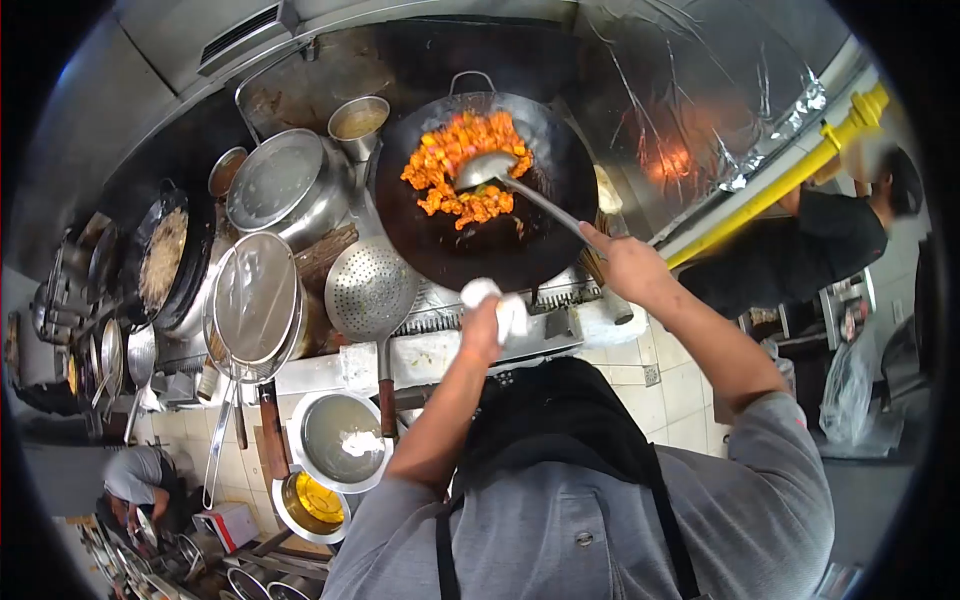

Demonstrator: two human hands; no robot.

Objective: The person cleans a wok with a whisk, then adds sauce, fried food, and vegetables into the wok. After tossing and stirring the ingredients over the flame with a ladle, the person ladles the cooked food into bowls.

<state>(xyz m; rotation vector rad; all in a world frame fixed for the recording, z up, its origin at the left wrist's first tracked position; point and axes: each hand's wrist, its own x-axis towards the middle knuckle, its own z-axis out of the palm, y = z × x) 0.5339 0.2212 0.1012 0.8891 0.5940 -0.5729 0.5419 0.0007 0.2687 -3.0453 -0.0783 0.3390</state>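
A large black wok (420,235) holds chunks of food (460,145) coated in orange-red sauce. My right hand (630,265) is closed around the handle of a metal ladle (545,205). The ladle's bowl rests among the food pieces. At the wok's near edge, my left hand (482,325) is closed on a white cloth (508,312). The cloth lies against the rim, and whether a wok handle is under it is hidden.
A perforated skimmer (370,285) and a mesh strainer (255,295) lie left of the wok, near a lidded pot (285,185). Pots of liquid (345,440) stand below. One person (800,245) is at right, another (145,480) at lower left. A yellow pipe (780,190) runs at right.
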